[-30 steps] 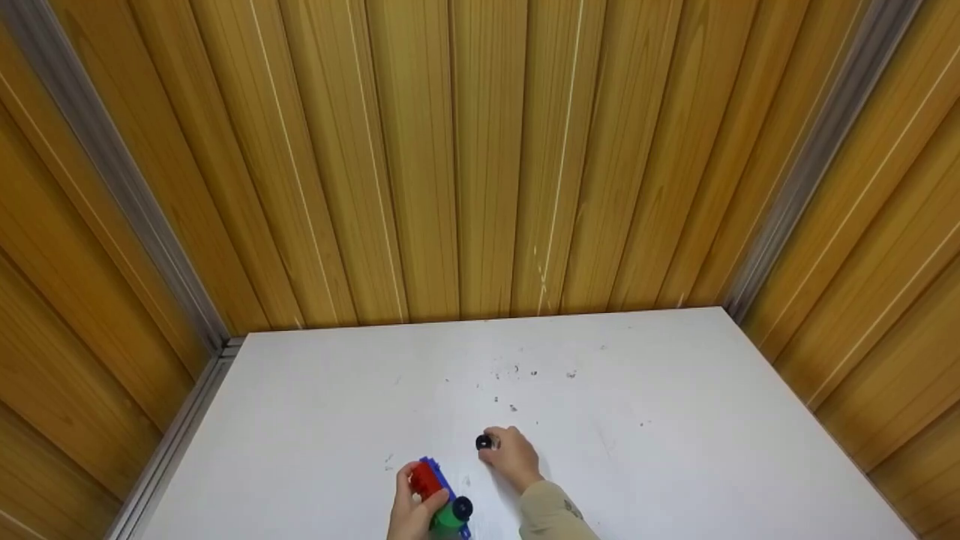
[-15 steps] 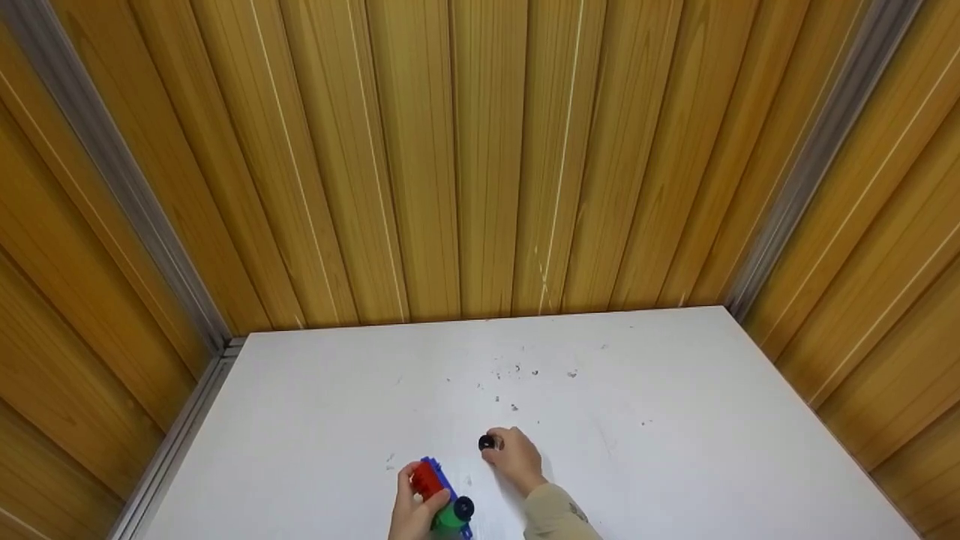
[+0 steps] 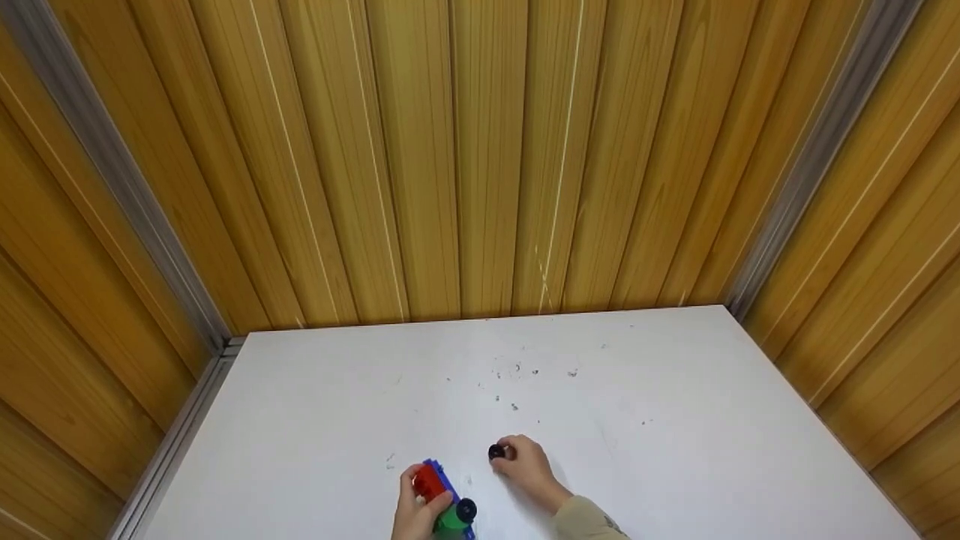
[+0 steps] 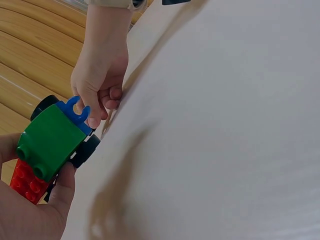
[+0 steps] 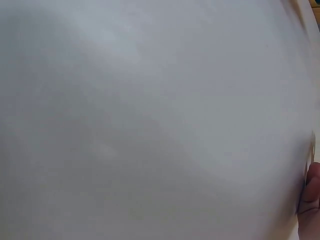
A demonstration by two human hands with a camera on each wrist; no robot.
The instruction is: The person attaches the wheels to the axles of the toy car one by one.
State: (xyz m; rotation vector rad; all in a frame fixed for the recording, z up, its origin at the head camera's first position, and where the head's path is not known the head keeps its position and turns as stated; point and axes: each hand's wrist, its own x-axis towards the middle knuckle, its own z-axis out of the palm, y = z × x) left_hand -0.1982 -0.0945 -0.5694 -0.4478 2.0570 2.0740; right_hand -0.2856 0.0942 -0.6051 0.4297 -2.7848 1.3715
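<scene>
My left hand (image 3: 414, 514) grips a toy block car at the front of the table. The car has a red studded block (image 3: 430, 481), a green block (image 4: 52, 142), a blue base with a hook (image 4: 77, 112) and black wheels (image 3: 466, 511). To its right, my right hand (image 3: 529, 466) pinches a small black toy wheel (image 3: 496, 452) between thumb and fingers, low over the tabletop. In the left wrist view the right hand (image 4: 102, 70) appears beyond the car, its wheel hidden there. Only fingertips (image 5: 312, 187) show at the right wrist view's edge.
A white tabletop (image 3: 337, 405) with dark scuff marks lies under both hands. Yellow wood-patterned panels (image 3: 480, 165) rise behind it and on both sides, with grey metal posts (image 3: 757, 247) at the corners.
My right hand, with the black wheel pinched in it, has shifted a little to the right and nearer to me. My left hand and the car have hardly moved.
</scene>
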